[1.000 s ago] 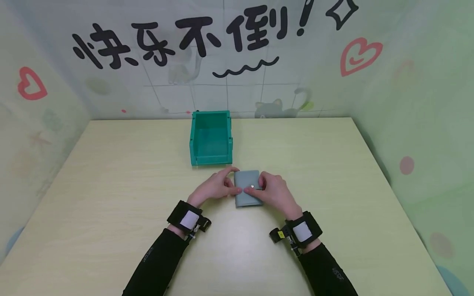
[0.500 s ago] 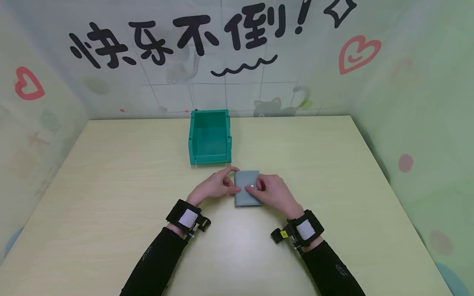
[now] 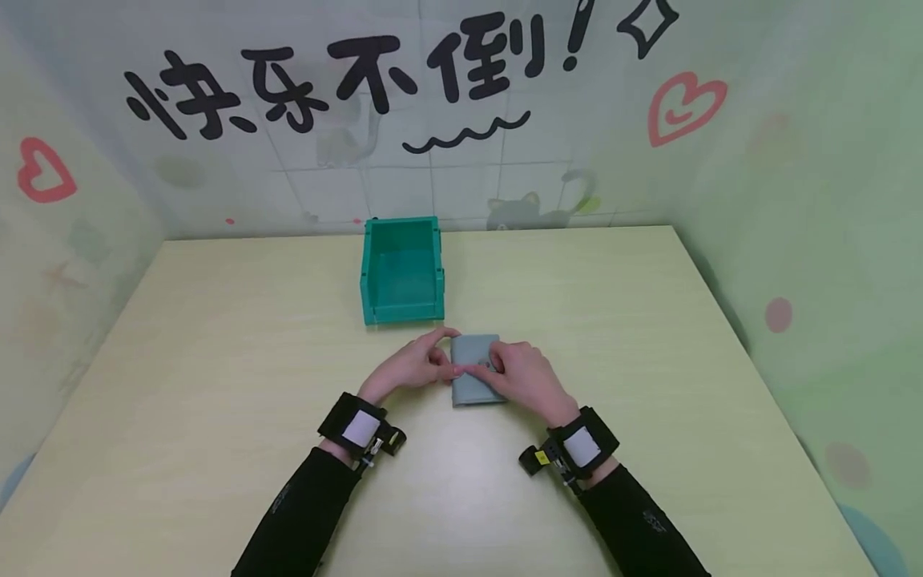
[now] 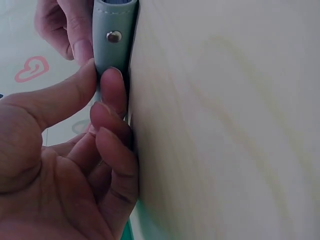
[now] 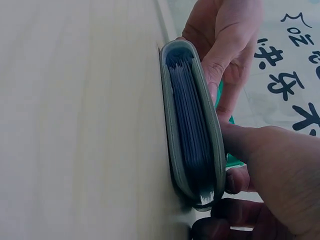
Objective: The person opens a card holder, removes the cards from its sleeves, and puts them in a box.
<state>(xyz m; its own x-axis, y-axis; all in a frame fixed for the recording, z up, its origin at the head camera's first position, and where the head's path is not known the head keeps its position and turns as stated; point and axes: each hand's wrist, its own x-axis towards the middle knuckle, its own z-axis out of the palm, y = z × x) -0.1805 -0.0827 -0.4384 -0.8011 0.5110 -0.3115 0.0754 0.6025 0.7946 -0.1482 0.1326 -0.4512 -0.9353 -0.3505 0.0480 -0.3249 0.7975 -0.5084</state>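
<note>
A grey-blue card holder (image 3: 472,393) lies closed on the table between both hands. Its rounded spine with a metal stud (image 4: 114,36) shows in the left wrist view, and a thick stack of clear sleeves (image 5: 190,115) fills it in the right wrist view. My left hand (image 3: 409,365) grips the spine side, thumb on the cover and fingers curled low along the spine. From the other side my right hand (image 3: 530,377) holds the holder, its thumb laid across the cover close to the left thumb and its index finger bent near the snap. The remaining right fingers curl by the opening edge.
Just beyond the hands stands a teal plastic bin (image 3: 402,312) with nothing visible inside. The pale wooden table (image 3: 216,361) ends at a printed backdrop (image 3: 360,192) behind and at the sides. Both wrists wear black straps with small cameras.
The right index finger has shifted inward from the holder's right edge onto its cover. The left hand keeps its grip, and the whole head view has drifted slightly.
</note>
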